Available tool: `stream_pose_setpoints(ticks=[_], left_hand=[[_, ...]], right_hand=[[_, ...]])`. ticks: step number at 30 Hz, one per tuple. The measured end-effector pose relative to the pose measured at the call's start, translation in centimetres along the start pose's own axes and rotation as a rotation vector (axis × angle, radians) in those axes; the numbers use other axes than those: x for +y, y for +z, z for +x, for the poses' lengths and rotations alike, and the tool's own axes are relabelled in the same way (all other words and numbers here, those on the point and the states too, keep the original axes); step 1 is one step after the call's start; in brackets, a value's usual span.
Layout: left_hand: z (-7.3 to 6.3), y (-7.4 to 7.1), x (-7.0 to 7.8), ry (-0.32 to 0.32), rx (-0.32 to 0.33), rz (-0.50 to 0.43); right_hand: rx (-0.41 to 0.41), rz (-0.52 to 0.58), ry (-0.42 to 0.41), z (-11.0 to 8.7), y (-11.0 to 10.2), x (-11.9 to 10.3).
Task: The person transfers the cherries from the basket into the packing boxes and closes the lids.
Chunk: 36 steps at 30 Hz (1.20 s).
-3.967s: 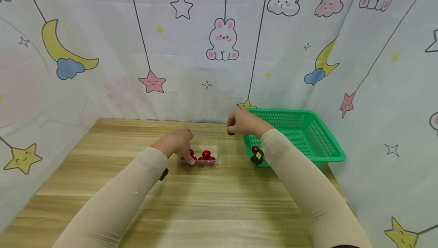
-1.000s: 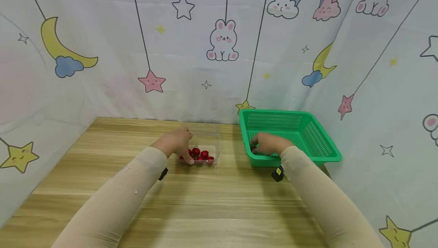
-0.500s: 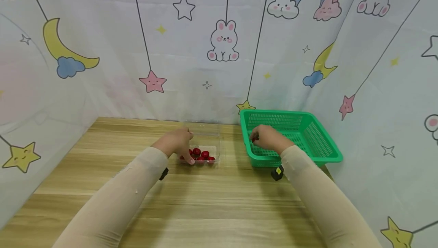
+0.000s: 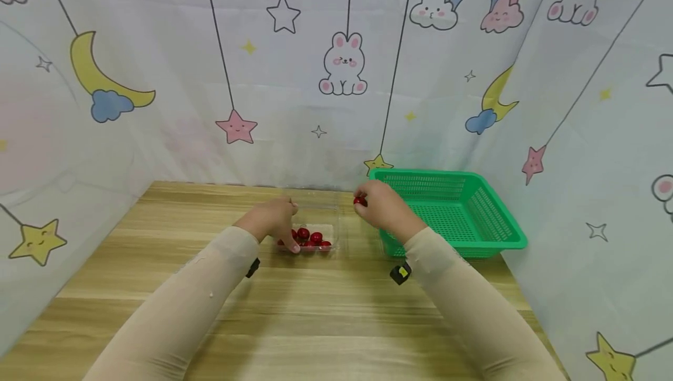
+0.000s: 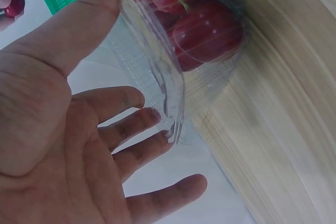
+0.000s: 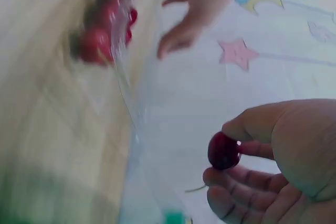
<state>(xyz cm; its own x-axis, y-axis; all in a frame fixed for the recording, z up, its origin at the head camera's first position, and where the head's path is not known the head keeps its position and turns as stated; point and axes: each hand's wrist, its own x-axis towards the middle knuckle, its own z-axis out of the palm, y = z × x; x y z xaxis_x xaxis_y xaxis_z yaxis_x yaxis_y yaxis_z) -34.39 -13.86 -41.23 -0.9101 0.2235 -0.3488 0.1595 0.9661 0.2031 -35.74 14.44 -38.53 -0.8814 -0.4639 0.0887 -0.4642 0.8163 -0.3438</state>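
My right hand (image 4: 386, 208) pinches a dark red cherry (image 4: 360, 201) between thumb and fingertips. It is raised between the clear plastic box and the green basket. The right wrist view shows the pinched cherry (image 6: 223, 150) with a thin stem near the fingers. Several cherries (image 4: 316, 237) lie in the clear box (image 4: 336, 226), whose lid stands raised at the back. My left hand (image 4: 273, 220) rests at the left end of the box. Its thumb lies along the box's edge and its other fingers (image 5: 165, 200) are extended, fingertips right at the plastic rim.
The green perforated basket (image 4: 494, 211) stands at the right on the wooden table (image 4: 315, 317), behind my right wrist. A printed cloth (image 4: 294, 159) with stars and rabbits hangs close behind the table and on both sides.
My right hand has come out of the basket, moving left with the cherry toward the box. Earlier it moved from beside the box into the basket. My left hand has stayed in place.
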Motion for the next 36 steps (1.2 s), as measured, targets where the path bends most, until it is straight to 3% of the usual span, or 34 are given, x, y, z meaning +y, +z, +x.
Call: stream_pose_setpoints(ticks=[7, 11, 17, 22, 26, 31, 36], left_hand=[[0.6, 0.2, -0.1, 0.000, -0.003, -0.006], [0.8, 0.3, -0.3, 0.004, -0.001, -0.010], [1.0, 0.5, -0.5, 0.012, 0.001, -0.033], [1.2, 0.8, -1.2, 0.018, 0.011, -0.094], [1.0, 1.2, -1.9, 0.065, 0.039, -0.142], [0.8, 1.7, -2.7, 0.127, 0.089, -0.174], [0.6, 1.7, -3.2, 0.113, 0.159, -0.239]], right_hand=[[-0.071, -0.042, -0.167, 1.2, 4.1, -2.7], [-0.088, -0.104, -0.177, 1.8, 6.5, -3.1], [-0.106, -0.131, -0.122, 2.3, 8.5, -2.7], [-0.102, -0.093, -0.105, 2.6, 8.9, -2.5], [-0.086, -0.026, -0.030, 2.5, 9.1, -2.4], [0.021, 0.160, 0.120, 2.3, 9.4, -2.3], [0.111, 0.258, 0.225, 2.3, 10.1, -2.2]])
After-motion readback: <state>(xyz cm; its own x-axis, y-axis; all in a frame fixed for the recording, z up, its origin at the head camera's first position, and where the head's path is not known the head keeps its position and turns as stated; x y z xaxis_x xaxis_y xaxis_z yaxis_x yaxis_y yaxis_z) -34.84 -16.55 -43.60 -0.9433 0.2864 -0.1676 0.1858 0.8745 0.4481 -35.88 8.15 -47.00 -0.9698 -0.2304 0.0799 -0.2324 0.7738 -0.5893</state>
